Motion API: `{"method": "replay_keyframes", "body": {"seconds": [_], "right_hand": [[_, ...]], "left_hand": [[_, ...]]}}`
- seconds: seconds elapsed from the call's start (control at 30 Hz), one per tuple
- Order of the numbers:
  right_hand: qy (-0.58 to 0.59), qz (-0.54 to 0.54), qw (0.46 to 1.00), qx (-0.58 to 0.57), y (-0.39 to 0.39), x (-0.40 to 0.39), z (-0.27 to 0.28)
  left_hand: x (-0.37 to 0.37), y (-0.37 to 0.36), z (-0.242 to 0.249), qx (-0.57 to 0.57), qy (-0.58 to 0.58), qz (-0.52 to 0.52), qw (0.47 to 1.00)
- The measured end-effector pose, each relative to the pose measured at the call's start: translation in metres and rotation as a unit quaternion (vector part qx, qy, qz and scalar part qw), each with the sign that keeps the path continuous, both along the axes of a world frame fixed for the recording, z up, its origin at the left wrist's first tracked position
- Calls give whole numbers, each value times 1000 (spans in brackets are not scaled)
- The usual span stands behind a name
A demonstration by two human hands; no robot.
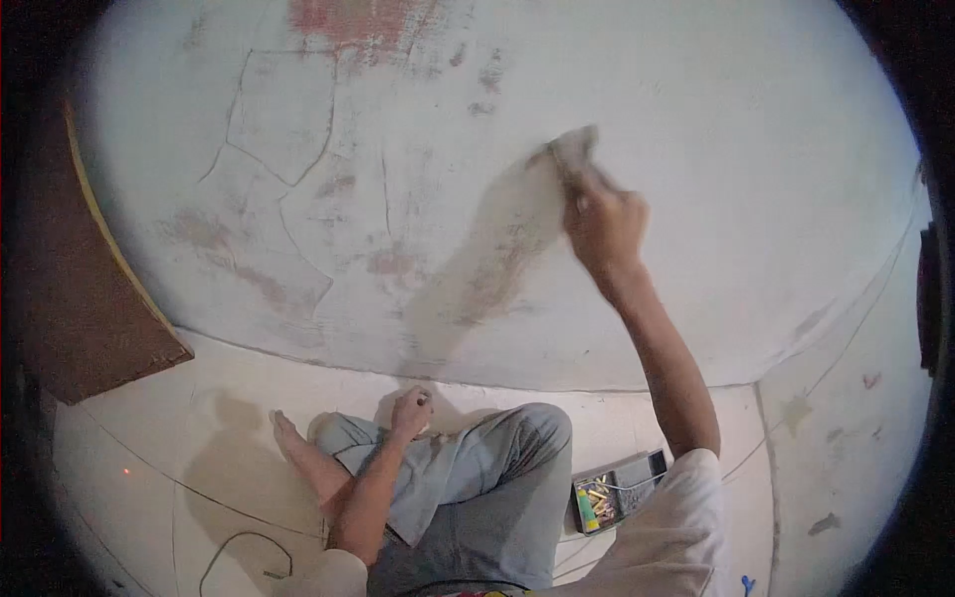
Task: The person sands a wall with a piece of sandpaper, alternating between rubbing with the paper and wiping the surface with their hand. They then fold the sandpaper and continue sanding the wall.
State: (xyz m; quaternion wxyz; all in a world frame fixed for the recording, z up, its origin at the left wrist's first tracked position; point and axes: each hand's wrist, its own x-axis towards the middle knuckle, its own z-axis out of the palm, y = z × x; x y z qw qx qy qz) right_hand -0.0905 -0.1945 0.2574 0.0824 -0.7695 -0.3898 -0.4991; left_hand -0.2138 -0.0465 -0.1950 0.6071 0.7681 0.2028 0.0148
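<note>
My right hand [609, 229] is raised to the white wall [716, 139], its fingers wrapped around a putty knife [574, 149]. The blade is slightly blurred and appears to meet the wall, where a long shadow falls to its lower left. Down at my lap, my left hand [408, 413] is closed, near the foot of the wall. A small dark end pokes out of that fist with something whitish below it; its kind cannot be made out. Cracks, scuffs and a reddish patch [358, 20] mark the wall's left half.
Beside my right thigh, an open dark case [587, 527] holds many small brass-coloured pieces and a green-yellow tube [586, 509]. A brown panel [99, 289] leans in at left. A thin dark cable [234, 537] loops on the pale floor. Something small and blue [748, 585] lies lower right.
</note>
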Motion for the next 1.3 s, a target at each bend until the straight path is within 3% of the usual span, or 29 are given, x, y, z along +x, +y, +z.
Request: {"method": "replay_keyframes", "body": {"seconds": [0.07, 0.13, 0.2, 0.27, 0.33, 0.4, 0.47, 0.53, 0.6, 0.63, 0.67, 0.73, 0.77, 0.8, 0.93, 1.0, 1.07, 1.13, 1.2, 1.27, 1.3], "right_hand": [[-26, -1, 990, -142, 6, -2, -15], [-107, 5, 989, -104, -4, 9, 0], [63, -29, 996, 60, -6, -9, 28], [53, -2, 993, 108, 2, -7, 8], [-10, -6, 995, -99, 11, -9, -17], [-42, -26, 991, -128, 8, -10, -10], [23, -12, 996, 91, -9, -5, 23], [42, -1, 994, 103, -10, 2, 14], [-11, -17, 996, -92, 2, 5, -21], [-31, 53, 988, -141, 9, -9, -24], [-29, 52, 988, -140, 3, -8, -17], [-5, -88, 996, -10, -7, 4, 5], [77, -29, 991, 105, -5, -4, 23], [57, -2, 992, 110, -1, -6, 17], [9, -2, 990, -139, 12, -14, -24], [-39, -40, 993, -100, -1, 3, -12], [48, -60, 994, 77, -4, -8, 16], [23, -21, 998, 52, 1, 2, -7], [-37, 10, 994, -102, 7, 6, -32], [-85, 6, 987, -139, 8, 2, -30], [-44, -38, 996, -67, -1, 3, -16]], "left_hand": [[1, 1, -2, 19, -21, -8, 1000], [-2, 2, 14, 18, 1, -6, 1000], [0, 1, 13, 11, 22, -3, 1000], [4, -1, -10, 34, -43, 2, 998], [6, -1, -13, 15, -17, 2, 1000], [5, 1, -13, -3, 11, 8, 1000], [7, 0, -20, 43, 2, -1, 999], [-3, -3, -9, 49, -23, -1, 999], [3, 0, 5, 65, -58, -8, 996], [3, -2, 5, 38, -23, -16, 999], [2, -1, 4, 12, 13, -22, 1000], [0, 3, -1, 11, 6, -24, 1000], [1, 2, -5, 8, -8, -25, 1000], [0, -1, -10, 4, -4, -23, 1000], [1, -1, -1, 26, 22, -17, 999], [0, 3, 3, 22, 29, -11, 999], [3, 1, -2, 4, -6, -12, 1000], [2, 0, -3, 22, 15, -19, 999], [4, 2, 3, 50, 32, -26, 998], [1, 2, 7, 46, 39, -26, 998], [-1, 5, 7, 48, 41, -23, 998]]}}
